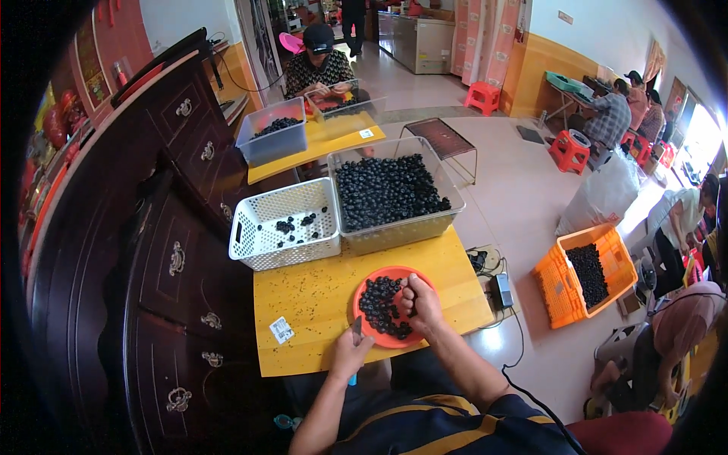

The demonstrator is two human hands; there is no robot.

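Observation:
On the yellow table in front of me stands an orange-red bowl (409,271), part filled with small dark round pieces (381,302). My left hand (349,354) is closed round a knife (357,328) at the bowl's lower left; its short blade points up and a bit of blue handle shows below the hand. My right hand (422,305) is over the bowl's right side, fingers curled in. What those fingers hold, if anything, is hidden. Just beyond the bowl, a clear plastic bin (409,239) is heaped with the same dark pieces. Beside it, a white perforated basket (292,258) holds a few.
Dark crumbs and a white label (281,330) lie on the yellow tabletop (318,356). Dark drawers (163,258) stand close on my left. Cables and a black box (501,291) lie at the right edge. An orange crate (546,296) is on the floor. Several people work around the room.

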